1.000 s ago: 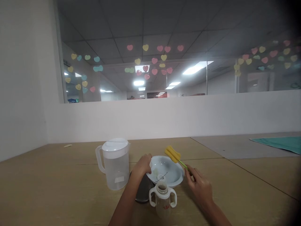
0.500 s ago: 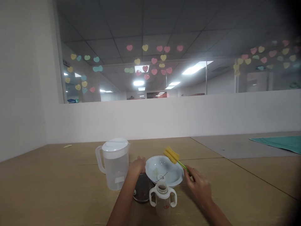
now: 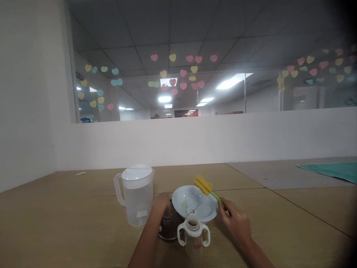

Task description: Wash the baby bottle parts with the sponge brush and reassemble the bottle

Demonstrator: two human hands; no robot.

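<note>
My right hand point(image 3: 236, 219) is closed around the green handle of a bottle brush point(image 3: 203, 185). Its yellow sponge head is raised over the far rim of a white bowl point(image 3: 181, 191). My left hand point(image 3: 163, 204) is at the top of a dark brown, rounded container point(image 3: 169, 227), fingers curled downward and partly hidden; what they hold is unclear. In front of the bowl stands an uncapped clear baby bottle point(image 3: 193, 238) with two white handles. A small white piece point(image 3: 191, 212) with a thin stem shows behind its mouth, and something pale lies in the bowl.
A lidded translucent pitcher point(image 3: 138, 203) stands left of my left forearm. On the wooden table point(image 3: 69, 223), a teal cloth point(image 3: 331, 170) lies at the far right and a small pale scrap point(image 3: 80, 173) at the back left. A white wall point(image 3: 181, 143) borders the table's back.
My left hand has come down and slightly left, with its fingers now lower at the dark container's top. My right hand and the brush have stayed nearly still.
</note>
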